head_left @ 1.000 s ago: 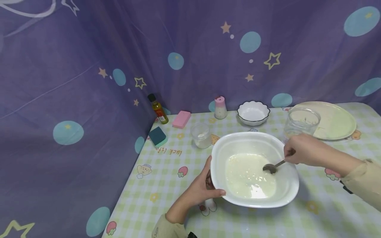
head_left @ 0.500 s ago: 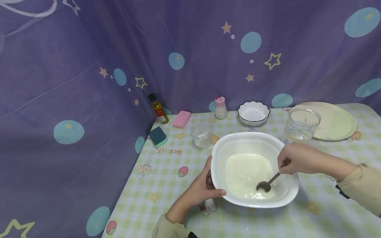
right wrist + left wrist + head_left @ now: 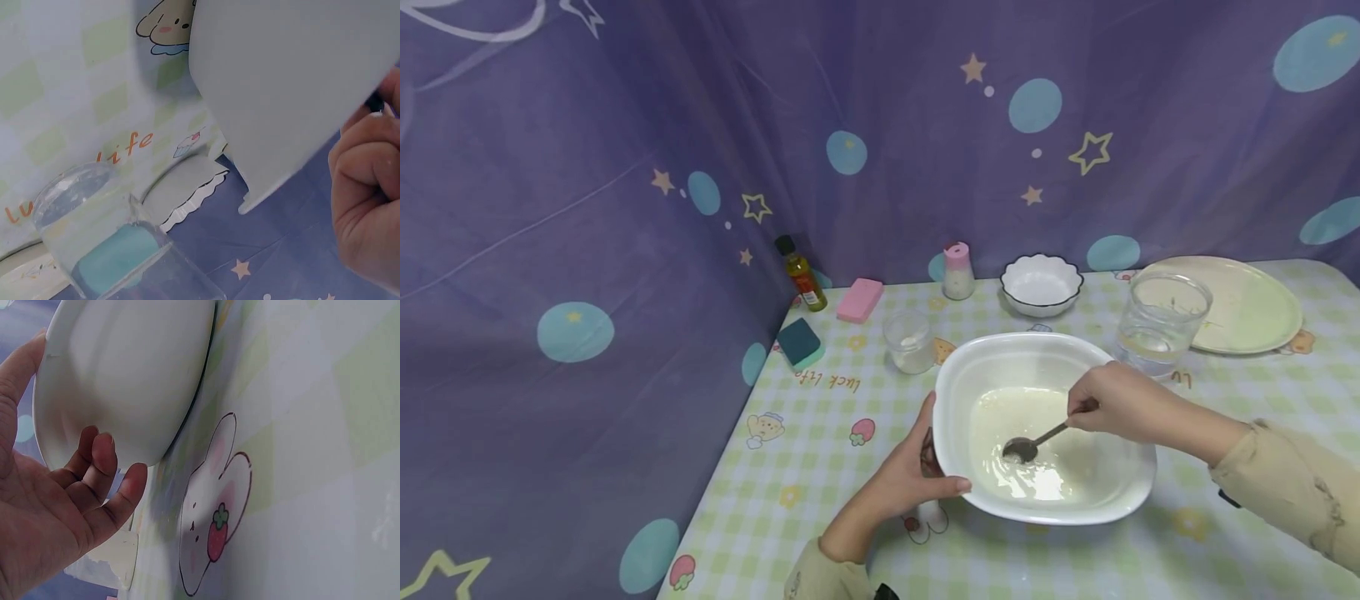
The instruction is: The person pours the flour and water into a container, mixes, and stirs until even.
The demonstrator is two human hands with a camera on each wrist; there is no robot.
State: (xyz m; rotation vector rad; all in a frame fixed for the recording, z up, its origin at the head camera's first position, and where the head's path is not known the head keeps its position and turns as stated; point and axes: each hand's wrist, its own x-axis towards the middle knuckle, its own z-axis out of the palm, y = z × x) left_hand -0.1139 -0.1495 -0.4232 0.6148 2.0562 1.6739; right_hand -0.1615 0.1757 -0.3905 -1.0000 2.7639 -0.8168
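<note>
A purple curtain printed with stars and teal dots (image 3: 625, 167) hangs behind and to the left of the desk (image 3: 820, 467), which is covered with a green-and-white checked cloth with cartoon prints. Near the front of the desk stands a large white plastic bowl (image 3: 977, 367) holding pale milky liquid. The left hand (image 3: 910, 479) grasps the bowl's near-left rim, thumb on top and fingers curled beneath its outer wall. The right hand (image 3: 1116, 404) is clenched around the handle of a metal spoon (image 3: 1026, 446), whose scoop lies in the liquid. At the far right rests a pale round plate (image 3: 1255, 308), with a clear glass jar (image 3: 1161, 321) just beside it. Along the back stand a small white scalloped bowl (image 3: 1040, 283), a pink-capped shaker (image 3: 957, 272), a small clear glass cup (image 3: 908, 341), a pink sponge (image 3: 859, 300), a green sponge (image 3: 799, 342) and a small oil bottle (image 3: 801, 275).
</note>
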